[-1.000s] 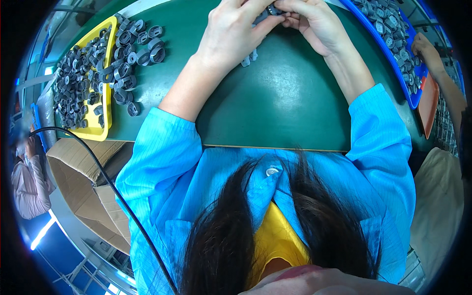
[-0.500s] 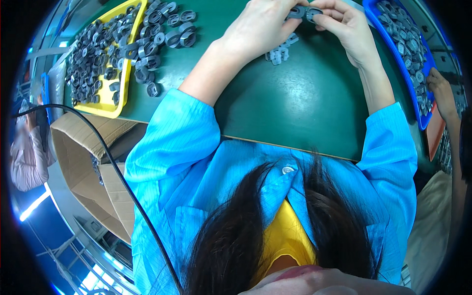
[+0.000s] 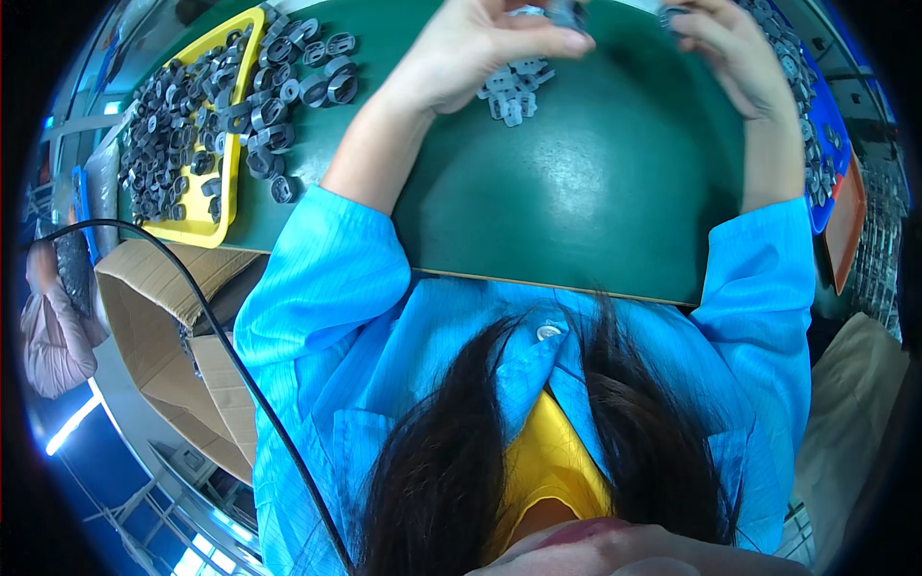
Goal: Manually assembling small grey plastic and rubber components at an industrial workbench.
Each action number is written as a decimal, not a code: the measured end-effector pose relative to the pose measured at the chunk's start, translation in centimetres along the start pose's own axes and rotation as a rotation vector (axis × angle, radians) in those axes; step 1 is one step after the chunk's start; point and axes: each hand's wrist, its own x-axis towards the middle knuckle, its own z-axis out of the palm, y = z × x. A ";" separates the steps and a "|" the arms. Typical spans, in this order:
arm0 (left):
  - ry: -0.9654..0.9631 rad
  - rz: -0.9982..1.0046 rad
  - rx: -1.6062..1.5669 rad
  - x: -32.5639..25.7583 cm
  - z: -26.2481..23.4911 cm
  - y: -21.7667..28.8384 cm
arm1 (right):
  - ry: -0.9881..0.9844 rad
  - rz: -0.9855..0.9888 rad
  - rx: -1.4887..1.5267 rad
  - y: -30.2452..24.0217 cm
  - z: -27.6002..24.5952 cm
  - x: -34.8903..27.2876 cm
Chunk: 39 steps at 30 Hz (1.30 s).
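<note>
Grey part (image 3: 569, 13) in left hand (image 3: 466, 53), second grey part (image 3: 672, 16) in right hand (image 3: 738, 56).

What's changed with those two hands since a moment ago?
The person's bare left hand and bare right hand, earlier close together, have moved apart; the right has gone rightward, nearer the blue plastic tray. Each still holds a small grey piece, blurred now. The yellow plastic tray of dark grey rounded parts stays on the green table.
</note>
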 end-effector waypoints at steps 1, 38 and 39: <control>0.080 0.111 0.019 0.6 0.5 0.3 | 0.096 -0.087 -0.294 1.6 -5.4 0.7; 0.383 0.260 0.669 1.9 0.2 -2.3 | 0.011 -0.094 0.009 1.5 7.2 2.0; 0.270 0.551 0.569 2.4 0.8 -2.2 | -0.004 -0.087 0.003 1.5 7.2 1.9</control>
